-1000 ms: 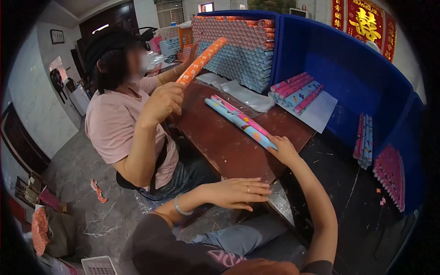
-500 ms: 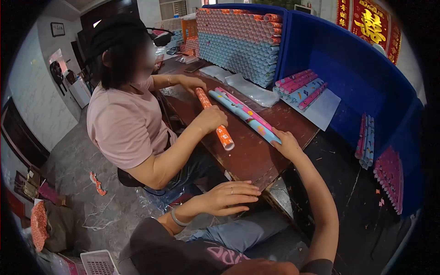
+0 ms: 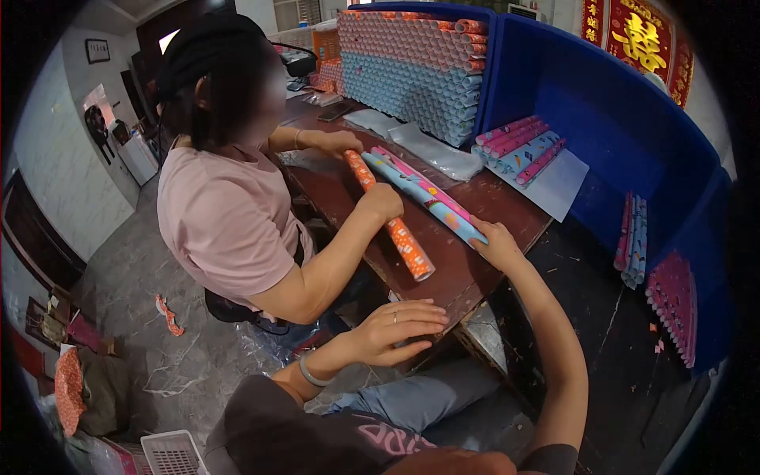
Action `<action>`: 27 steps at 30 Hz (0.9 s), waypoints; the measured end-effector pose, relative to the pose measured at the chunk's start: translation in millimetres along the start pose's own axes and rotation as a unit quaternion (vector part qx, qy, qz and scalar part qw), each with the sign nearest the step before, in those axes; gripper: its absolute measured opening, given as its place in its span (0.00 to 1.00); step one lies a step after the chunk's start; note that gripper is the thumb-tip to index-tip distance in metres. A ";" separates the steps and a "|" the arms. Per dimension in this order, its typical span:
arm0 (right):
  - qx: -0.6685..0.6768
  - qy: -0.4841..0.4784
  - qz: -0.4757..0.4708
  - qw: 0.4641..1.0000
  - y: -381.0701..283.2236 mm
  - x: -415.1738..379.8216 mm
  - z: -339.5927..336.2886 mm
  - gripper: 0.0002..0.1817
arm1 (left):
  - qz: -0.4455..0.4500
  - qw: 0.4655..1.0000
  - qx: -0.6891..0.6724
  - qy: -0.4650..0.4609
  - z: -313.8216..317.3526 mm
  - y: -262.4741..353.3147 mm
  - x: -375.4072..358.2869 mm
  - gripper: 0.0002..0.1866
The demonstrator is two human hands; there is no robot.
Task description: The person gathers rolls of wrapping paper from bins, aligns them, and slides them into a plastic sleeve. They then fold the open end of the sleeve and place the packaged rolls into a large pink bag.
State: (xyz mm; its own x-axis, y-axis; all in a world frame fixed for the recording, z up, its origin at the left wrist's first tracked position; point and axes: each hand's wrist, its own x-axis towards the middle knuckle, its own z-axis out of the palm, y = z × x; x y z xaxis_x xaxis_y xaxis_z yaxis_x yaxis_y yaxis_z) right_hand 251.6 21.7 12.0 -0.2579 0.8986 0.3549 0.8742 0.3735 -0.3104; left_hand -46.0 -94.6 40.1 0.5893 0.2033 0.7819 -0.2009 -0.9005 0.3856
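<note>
On the brown table (image 3: 467, 286) lie a light-blue patterned roll (image 3: 427, 198) and a pink roll (image 3: 412, 176), side by side. My right hand (image 3: 496, 244) has its fingers closed on the near end of the light-blue roll, beside the pink one. My left hand (image 3: 400, 328) is held over the table's near edge, its fingers stretched out and nothing in it. Across the table's left side, a co-worker in a pink shirt holds an orange patterned roll (image 3: 408, 252) in both hands.
Stacked rolls (image 3: 408, 75) stand in a blue bin at the back. Clear plastic bags (image 3: 435, 152) lie before them. More rolls (image 3: 518, 150) rest on a white sheet (image 3: 566, 186) at the right, with further bundles (image 3: 671, 309) against the blue wall (image 3: 586, 87).
The co-worker's orange roll has moved toward me and slightly right, and the co-worker leans a little right. My hands have hardly moved.
</note>
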 end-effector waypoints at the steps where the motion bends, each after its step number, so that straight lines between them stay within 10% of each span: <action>1: -0.001 -0.002 0.004 1.000 -0.3 0.0 0.2 0.31 | 0.000 1.000 0.000 0.000 1.8 -1.2 1.0 0.18; 27: 0.008 -0.006 0.004 1.000 4.1 2.1 0.6 0.32 | -0.018 0.998 0.039 0.052 28.1 -27.1 11.8 0.19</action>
State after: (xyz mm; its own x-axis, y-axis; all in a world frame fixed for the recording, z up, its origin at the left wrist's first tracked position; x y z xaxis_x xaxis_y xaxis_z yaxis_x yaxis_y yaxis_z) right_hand 254.5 25.3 10.9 -0.2566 0.9039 0.3422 0.8691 0.3707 -0.3274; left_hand -11.6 -78.6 25.1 0.5094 0.2717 0.8165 -0.1169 -0.9182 0.3785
